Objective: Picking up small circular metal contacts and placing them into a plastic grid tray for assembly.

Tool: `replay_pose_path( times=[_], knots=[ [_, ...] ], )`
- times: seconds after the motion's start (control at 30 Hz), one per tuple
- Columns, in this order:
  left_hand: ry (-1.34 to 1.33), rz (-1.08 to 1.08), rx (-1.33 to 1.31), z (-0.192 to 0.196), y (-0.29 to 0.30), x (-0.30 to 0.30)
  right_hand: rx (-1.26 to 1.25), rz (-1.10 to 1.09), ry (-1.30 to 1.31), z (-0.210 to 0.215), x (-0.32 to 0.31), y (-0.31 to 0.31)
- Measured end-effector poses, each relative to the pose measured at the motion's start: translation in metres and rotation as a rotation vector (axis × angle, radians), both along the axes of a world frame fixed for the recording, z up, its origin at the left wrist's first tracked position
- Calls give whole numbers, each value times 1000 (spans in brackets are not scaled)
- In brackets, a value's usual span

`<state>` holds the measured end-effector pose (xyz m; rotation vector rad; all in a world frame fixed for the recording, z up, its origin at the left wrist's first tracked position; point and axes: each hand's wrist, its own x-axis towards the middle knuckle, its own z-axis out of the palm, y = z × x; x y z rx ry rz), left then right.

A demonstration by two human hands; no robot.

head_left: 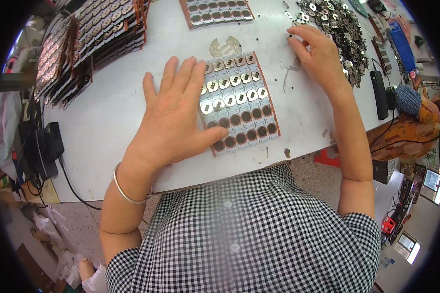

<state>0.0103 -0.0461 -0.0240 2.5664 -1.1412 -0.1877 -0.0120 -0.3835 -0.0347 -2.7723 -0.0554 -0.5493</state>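
Observation:
My left hand (168, 117) lies flat with its fingers spread over the left side of a panel (271, 119) of round cells, its thumb resting on the lower rows. Silvery rings with dark centres (241, 98) cover the upper rows; the lower rows show bare dark discs (252, 134). Over the table right of the panel, my right hand (320, 58) has its thumb and index finger nearly together. Between their tips shows a tiny black piece (291, 35). Beside that hand lies a heap of loose metal rings (347, 34).
Stacked panels (107, 34) rise at the left, and another panel (217, 10) lies at the far edge. A torn pale disc (225, 47) is above the work panel. Black adapters (46, 146) and a black power strip (378, 95) sit at the table's sides. Another person (415, 117) is at the right.

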Motion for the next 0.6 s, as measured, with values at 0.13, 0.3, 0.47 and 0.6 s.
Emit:
replay_pose_path(
  times=[0.13, 0.3, 0.47, 0.6],
  knots=[
    [19, 18, -2, 3, 0, 6, -31, 58, -19, -13, 3, -13],
    [45, 24, -98, 2, 2, 9, -58, 47, -85, -17, 8, -2],
    [47, -10, -87, 1, 4, 15, 36, 37, -93, -15, 8, 5],
    [85, -1, -107, 0, 5, 19, 73, 98, -117, -21, 7, 9]
  ],
)
